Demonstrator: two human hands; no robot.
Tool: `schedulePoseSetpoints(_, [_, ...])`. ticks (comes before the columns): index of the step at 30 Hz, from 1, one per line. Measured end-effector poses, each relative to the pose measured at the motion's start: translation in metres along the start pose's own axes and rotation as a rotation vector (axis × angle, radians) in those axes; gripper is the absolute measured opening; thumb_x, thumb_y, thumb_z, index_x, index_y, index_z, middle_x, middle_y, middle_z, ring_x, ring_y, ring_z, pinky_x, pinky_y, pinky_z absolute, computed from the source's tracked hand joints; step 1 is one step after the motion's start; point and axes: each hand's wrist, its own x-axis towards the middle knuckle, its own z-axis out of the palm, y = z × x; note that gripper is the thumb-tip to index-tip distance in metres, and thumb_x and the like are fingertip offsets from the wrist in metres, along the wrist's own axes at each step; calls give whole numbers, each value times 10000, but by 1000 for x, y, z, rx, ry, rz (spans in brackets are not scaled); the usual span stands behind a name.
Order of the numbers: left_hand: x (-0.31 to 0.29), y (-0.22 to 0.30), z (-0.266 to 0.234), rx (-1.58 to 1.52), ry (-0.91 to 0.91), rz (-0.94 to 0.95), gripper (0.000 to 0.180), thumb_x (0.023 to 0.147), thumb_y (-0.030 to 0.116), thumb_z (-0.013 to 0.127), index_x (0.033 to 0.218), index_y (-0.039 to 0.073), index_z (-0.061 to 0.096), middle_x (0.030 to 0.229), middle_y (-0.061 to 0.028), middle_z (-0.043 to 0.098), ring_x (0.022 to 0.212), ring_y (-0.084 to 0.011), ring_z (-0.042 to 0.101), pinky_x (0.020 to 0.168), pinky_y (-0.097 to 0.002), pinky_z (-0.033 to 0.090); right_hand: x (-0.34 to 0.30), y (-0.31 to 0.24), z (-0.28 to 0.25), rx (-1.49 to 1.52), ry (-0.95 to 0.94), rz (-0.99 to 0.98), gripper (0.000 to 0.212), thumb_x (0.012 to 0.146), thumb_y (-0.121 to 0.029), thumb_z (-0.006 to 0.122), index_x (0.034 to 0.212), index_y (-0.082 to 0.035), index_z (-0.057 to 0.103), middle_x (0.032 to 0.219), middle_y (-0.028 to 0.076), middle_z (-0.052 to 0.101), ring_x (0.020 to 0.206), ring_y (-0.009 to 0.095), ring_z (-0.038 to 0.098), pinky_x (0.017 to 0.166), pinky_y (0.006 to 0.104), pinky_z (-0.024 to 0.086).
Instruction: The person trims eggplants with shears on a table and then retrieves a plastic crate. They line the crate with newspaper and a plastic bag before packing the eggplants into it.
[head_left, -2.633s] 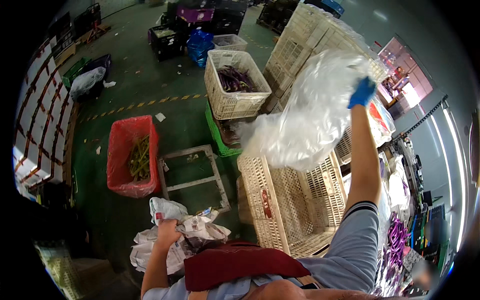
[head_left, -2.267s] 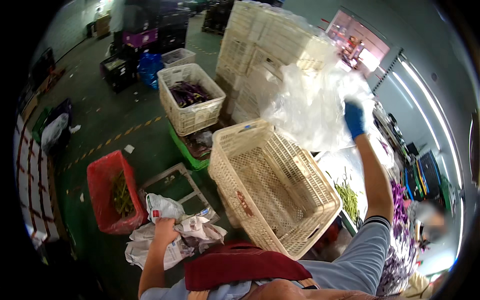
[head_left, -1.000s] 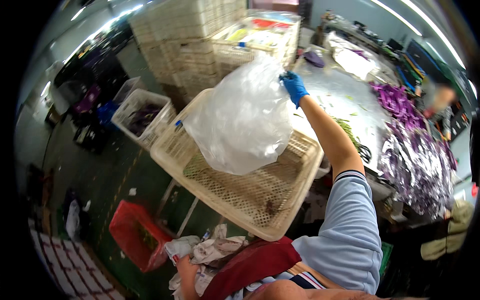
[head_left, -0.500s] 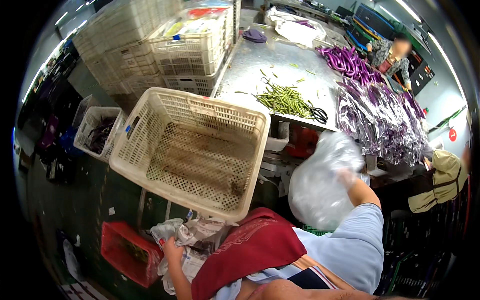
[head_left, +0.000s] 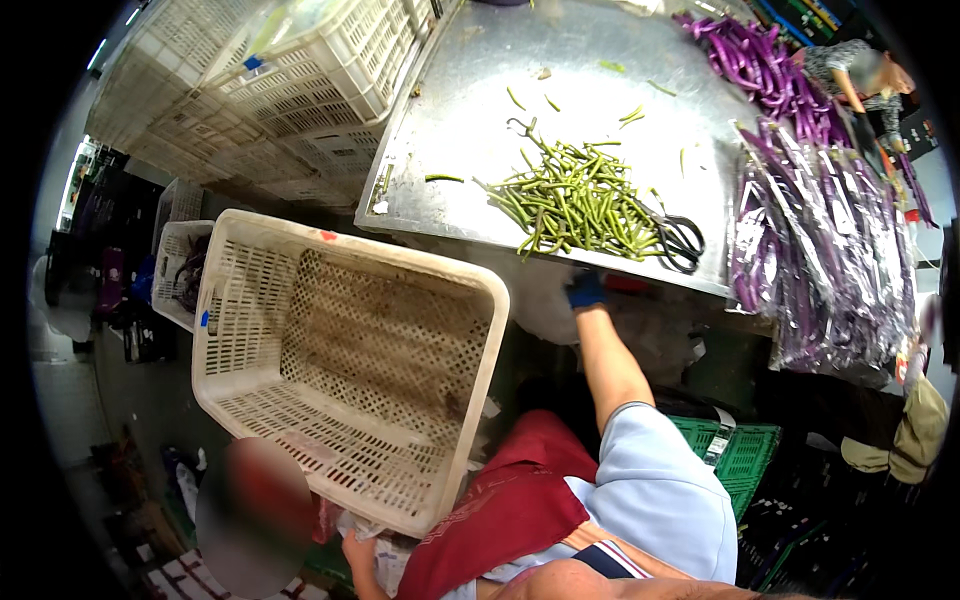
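Nearest to us, at the lower edge, the left hand (head_left: 357,552) is closed on crumpled white bags (head_left: 390,562), partly hidden below the corner of a large pale crate (head_left: 375,330). That crate stands tilted toward us, so we look into its slatted walls and perforated floor, stained brown. To the right, beside the light blue sleeve (head_left: 660,465), we see part of a green crate (head_left: 750,460); we cannot make out its contents.

Farther forward, the blue-gloved right hand (head_left: 586,290) reaches just under the table's front edge, beside a translucent plastic bag (head_left: 545,305). The bag is in shadow there, and we cannot tell whether the fingers are spread or pinching it. On the metal table (head_left: 480,60) lies a loose heap of green beans (head_left: 590,200), with black-handled scissors (head_left: 699,243) at its right end.

Right of these we see clear-bagged eggplants (head_left: 825,240). Off to the left, a smaller white crate (head_left: 175,312) holds dark purple vegetables; beyond it rise stacked white crates (head_left: 330,75). Farthest back, loose purple eggplants (head_left: 765,70) lie near another person (head_left: 835,60).
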Motion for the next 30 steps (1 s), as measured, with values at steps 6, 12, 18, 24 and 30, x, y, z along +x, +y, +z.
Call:
schedulePoseSetpoints(6, [-36, 41, -2, -141, -40, -496, 386, 555, 115, 636, 906, -26, 565, 794, -150, 595, 738, -193, 564, 674, -305, 421, 69, -74, 99, -184, -225, -158, 203, 720, -161, 565, 898, -63, 562, 872, 58, 562, 780, 169, 508, 685, 284, 400])
schedulePoseSetpoints(12, [-65, 13, 5, -86, -10, -631, 411, 561, 155, 646, 926, -15, 566, 856, -135, 597, 786, -225, 575, 705, -316, 423, 102, -46, 171, -368, -317, -105, 215, 714, -164, 568, 904, -65, 561, 885, 60, 562, 798, 177, 507, 700, 291, 396])
schedulePoseSetpoints(18, [-83, 39, 9, -78, -88, -672, 500, 604, 239, 629, 1052, 43, 526, 1043, -169, 523, 943, -268, 510, 781, -343, 394, 90, 7, 219, -484, -372, -73, 227, 707, -167, 572, 910, -66, 561, 897, 62, 561, 816, 184, 506, 716, 297, 391])
schedulePoseSetpoints(24, [-64, 44, 28, -83, -138, -665, 495, 663, 269, 563, 1105, 63, 473, 1102, -148, 477, 993, -266, 465, 814, -344, 373, 72, 67, 224, -532, -377, -44, 240, 700, -170, 576, 916, -67, 560, 910, 64, 560, 834, 191, 505, 732, 304, 387])
schedulePoseSetpoints(30, [-81, 20, 52, -148, -171, -565, 491, 723, 299, 498, 1158, 82, 421, 1161, -127, 431, 1042, -265, 421, 848, -345, 352, 26, 86, 193, -524, -362, -102, 252, 694, -172, 579, 923, -68, 560, 922, 66, 560, 852, 198, 504, 747, 310, 383])
